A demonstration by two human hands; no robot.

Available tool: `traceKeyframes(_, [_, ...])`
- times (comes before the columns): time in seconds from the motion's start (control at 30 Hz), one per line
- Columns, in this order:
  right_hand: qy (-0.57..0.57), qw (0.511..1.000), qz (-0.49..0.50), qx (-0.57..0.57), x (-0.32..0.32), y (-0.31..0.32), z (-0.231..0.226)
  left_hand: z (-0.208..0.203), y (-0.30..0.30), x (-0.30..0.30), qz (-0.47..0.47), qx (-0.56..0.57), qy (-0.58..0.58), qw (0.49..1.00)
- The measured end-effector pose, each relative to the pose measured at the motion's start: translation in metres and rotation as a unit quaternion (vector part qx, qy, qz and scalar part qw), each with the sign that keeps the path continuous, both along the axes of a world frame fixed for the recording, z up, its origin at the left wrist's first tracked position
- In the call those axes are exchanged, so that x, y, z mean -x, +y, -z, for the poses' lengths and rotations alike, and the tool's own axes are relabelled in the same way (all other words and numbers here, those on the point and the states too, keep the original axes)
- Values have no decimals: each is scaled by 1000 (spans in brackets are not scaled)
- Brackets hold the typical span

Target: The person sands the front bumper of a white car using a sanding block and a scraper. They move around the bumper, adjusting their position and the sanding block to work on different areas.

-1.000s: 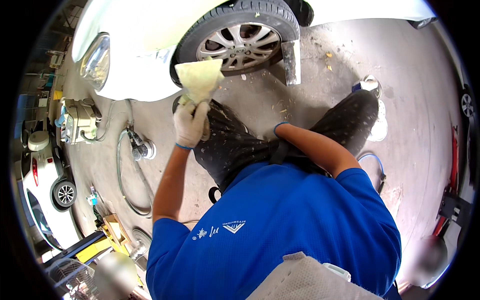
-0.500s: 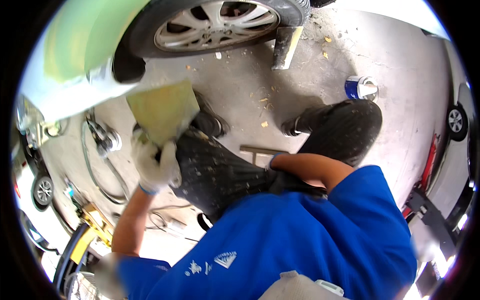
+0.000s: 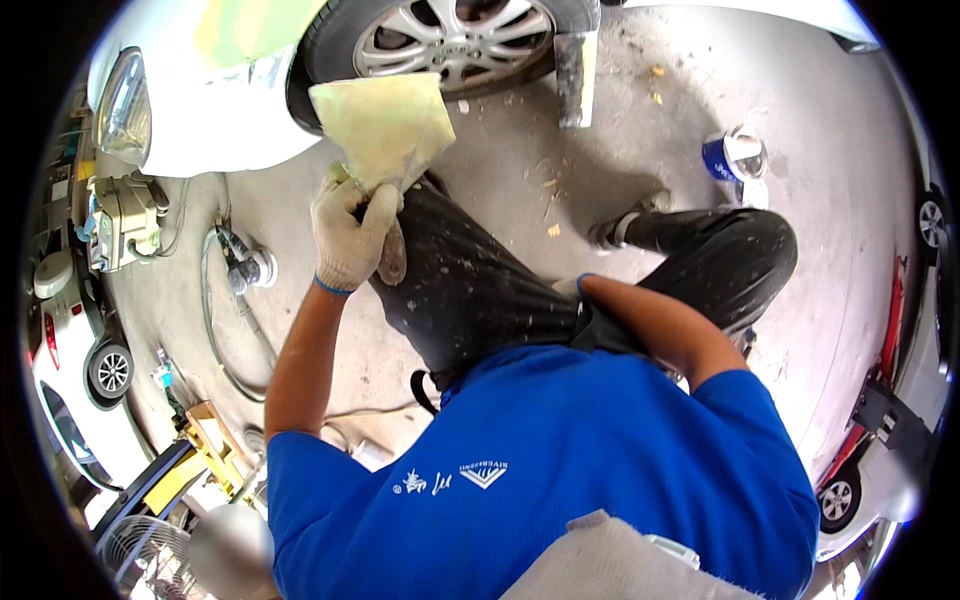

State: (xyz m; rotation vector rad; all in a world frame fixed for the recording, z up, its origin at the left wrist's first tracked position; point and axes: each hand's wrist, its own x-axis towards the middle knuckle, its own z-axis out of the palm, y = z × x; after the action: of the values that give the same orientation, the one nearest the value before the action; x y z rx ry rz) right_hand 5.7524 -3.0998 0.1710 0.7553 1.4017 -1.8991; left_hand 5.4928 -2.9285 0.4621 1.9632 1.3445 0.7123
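Observation:
My left hand (image 3: 350,225), in a white knit glove, is closed on a flat, roughly square putty board (image 3: 385,125) coated in pale yellow-green. A worn brown handle (image 3: 393,258) sticks out below my thumb. The board is in front of the car's wheel (image 3: 460,45), beside the white bumper (image 3: 235,130); whether it touches either is unclear. At my lap, my right hand (image 3: 568,288) is tucked against the dark trousers. Only a bit of its glove and blue cuff shows, and its fingers are hidden.
A round sander (image 3: 250,270) with a hose lies on the floor at left, near a boxy machine (image 3: 125,225). At right stands a blue and white can (image 3: 735,155). A mud flap (image 3: 575,80) hangs behind the wheel. Parked cars and a fan (image 3: 150,555) line the edges.
My left hand has moved up and right in the picture with the putty board, now nearer the wheel. The view has shifted, showing more headlight at left. My right hand stays at my lap.

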Motion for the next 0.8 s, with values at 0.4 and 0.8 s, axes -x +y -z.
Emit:
traceKeyframes(0.4, [67, 980, -140, -128, 80, -18, 27, -8, -6, 12, 81, -68, 126, 986])
traceKeyframes(0.8, [-8, 900, -101, -423, 60, 65, 84, 14, -64, 42, -67, -228, 42, 970])
